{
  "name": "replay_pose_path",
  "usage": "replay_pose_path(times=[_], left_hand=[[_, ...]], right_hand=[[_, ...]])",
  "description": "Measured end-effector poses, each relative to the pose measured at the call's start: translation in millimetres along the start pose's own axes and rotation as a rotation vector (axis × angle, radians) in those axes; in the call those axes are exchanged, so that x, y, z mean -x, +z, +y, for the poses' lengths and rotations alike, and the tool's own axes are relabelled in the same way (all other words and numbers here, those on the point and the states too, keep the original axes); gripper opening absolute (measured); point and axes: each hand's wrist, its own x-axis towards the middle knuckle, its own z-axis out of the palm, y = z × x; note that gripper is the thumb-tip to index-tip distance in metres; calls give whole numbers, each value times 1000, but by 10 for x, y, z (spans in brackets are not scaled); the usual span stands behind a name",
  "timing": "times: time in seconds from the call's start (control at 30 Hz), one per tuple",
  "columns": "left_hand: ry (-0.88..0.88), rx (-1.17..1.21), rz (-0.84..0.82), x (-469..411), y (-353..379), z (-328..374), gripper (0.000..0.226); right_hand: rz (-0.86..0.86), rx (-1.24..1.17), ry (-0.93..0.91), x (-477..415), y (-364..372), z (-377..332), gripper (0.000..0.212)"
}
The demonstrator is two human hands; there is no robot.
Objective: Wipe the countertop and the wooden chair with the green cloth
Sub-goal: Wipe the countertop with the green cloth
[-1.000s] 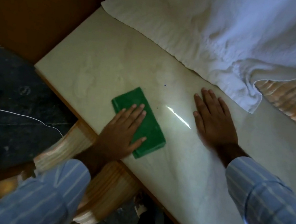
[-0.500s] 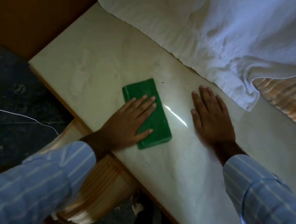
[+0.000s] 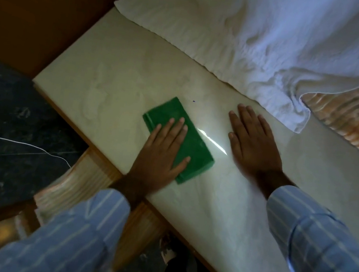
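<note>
pressing green cloth under our flat, spread left hand; right hand splayed, empty, bracing countertop. risk: the cloth snagging white towel.

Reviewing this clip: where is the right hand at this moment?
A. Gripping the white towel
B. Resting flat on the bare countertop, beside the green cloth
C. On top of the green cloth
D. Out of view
B. The right hand lies palm down on the countertop, apart from the green cloth, which the left hand presses.
</note>
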Motion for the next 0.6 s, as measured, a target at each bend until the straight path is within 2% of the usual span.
replay_pose_path(times=[0.07, 0.13, 0.4, 0.6], left_hand=[[113, -6, -17, 104, 3, -106, 78], [150, -34, -14, -24, -27, -211, 78], [22, -34, -39, -1009, -267, -196, 77], [77, -10, -49, -80, -143, -39, 79]], right_hand=[[-1, 3, -3, -11, 12, 10, 59], [5, 0, 1, -12, 30, 15, 59], [22, 2, 5, -1, 51, 18, 59], [21, -14, 4, 9, 22, 13, 59]])
